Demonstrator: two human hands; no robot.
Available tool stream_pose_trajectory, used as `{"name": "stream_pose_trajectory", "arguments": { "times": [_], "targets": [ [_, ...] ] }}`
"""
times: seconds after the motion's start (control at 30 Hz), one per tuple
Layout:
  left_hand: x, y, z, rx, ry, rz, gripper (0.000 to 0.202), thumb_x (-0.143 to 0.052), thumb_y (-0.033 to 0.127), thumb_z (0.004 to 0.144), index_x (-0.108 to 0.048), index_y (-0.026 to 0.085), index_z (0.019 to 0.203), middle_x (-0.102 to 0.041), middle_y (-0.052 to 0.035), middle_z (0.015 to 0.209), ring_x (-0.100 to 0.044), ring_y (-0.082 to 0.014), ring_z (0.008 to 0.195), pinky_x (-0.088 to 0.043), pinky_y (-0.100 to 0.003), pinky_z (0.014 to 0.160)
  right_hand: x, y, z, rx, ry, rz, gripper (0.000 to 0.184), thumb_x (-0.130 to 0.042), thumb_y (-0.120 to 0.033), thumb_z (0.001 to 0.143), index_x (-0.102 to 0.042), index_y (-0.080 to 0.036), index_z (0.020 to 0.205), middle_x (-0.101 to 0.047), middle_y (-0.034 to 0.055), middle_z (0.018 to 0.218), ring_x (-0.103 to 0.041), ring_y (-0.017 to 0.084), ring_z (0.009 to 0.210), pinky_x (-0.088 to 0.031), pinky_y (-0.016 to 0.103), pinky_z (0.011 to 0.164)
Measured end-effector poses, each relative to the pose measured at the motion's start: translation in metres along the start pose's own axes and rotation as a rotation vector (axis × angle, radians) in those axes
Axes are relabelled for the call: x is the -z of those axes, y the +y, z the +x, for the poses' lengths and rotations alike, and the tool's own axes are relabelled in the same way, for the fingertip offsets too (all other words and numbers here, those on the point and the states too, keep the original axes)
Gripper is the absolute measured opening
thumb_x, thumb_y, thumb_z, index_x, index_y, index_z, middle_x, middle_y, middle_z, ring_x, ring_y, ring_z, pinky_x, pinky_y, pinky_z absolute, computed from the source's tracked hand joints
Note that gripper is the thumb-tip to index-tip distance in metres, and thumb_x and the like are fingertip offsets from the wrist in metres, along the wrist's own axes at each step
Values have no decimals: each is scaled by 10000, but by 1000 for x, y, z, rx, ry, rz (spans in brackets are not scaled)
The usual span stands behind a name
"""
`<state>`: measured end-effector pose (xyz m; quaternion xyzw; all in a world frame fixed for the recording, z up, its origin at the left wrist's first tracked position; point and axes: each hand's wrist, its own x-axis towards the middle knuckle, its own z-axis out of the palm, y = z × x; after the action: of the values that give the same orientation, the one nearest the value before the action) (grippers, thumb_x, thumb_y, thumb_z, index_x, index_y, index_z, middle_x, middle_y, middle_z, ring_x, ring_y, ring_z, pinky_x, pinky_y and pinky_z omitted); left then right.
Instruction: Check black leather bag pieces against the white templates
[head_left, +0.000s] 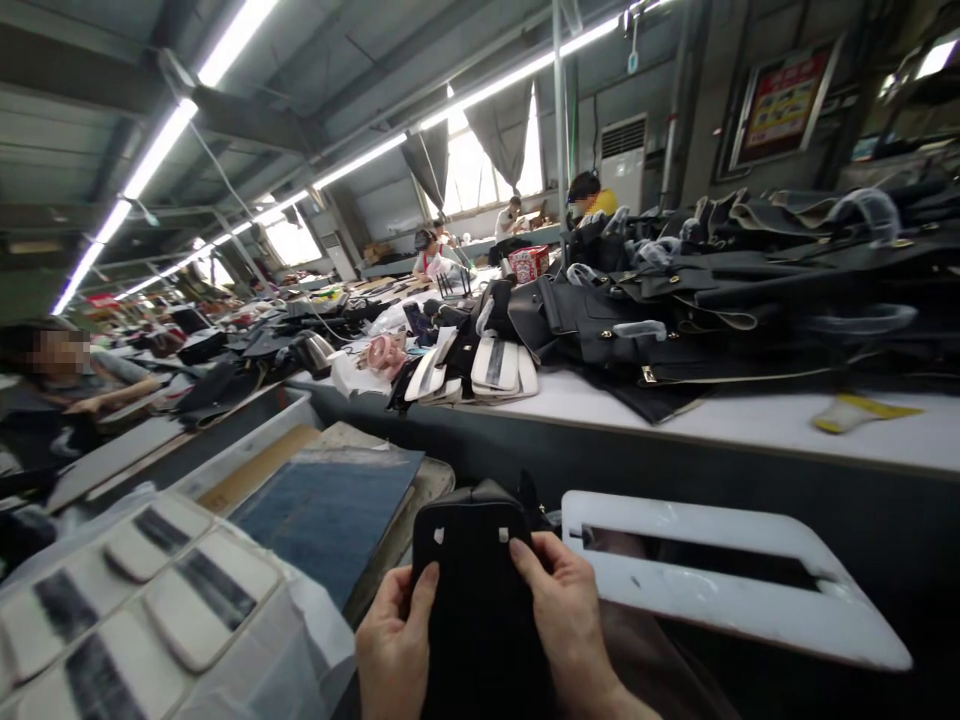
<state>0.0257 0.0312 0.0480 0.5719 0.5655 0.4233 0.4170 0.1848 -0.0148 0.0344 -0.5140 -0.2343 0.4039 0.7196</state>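
Both my hands hold a black leather bag piece [471,570] at the bottom middle of the view. It has two small pale cut-outs near its top edge. My left hand [394,645] grips its left side with the thumb laid on the front. My right hand [566,615] grips the right side, thumb pressed on the front beside the right cut-out. The piece stands upright in front of me, above a dark blue mat [326,515].
A white plastic template [720,585] with a long slot lies right of my hands. White padded pieces with black stripes [202,595] lie at lower left. Black bags [720,300] pile on the long white table [750,420]. A seated person [60,385] works at left; others sit far back.
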Motion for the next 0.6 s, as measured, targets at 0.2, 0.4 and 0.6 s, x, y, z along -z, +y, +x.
{"name": "stream_pose_trajectory", "arguments": {
  "times": [0.2,0.4,0.6],
  "targets": [
    [-17,5,-6,8,21,-197,495,-718,643,726,-606,179,860,-659,-12,744,-610,-184,684,-495,-260,620,6,-15,0,98,0,-100,357,-673,-531,809,-682,-177,854,-683,44,806,-612,231,791,-477,311,705],
    [-49,-5,-25,113,34,-426,464,-744,605,729,-573,191,852,-648,16,725,-624,-159,649,-485,-243,599,22,-26,6,154,-40,-225,268,-681,-436,822,-670,-191,931,-715,51,915,-656,251,864,-500,328,775],
    [-57,-12,-30,55,3,-376,452,-692,598,785,-551,202,953,-671,-19,837,-662,-204,785,-526,-285,692,37,-34,19,197,-110,-350,351,-689,-378,813,-633,-206,1114,-697,33,947,-645,226,873,-492,316,788]
  ]
}}
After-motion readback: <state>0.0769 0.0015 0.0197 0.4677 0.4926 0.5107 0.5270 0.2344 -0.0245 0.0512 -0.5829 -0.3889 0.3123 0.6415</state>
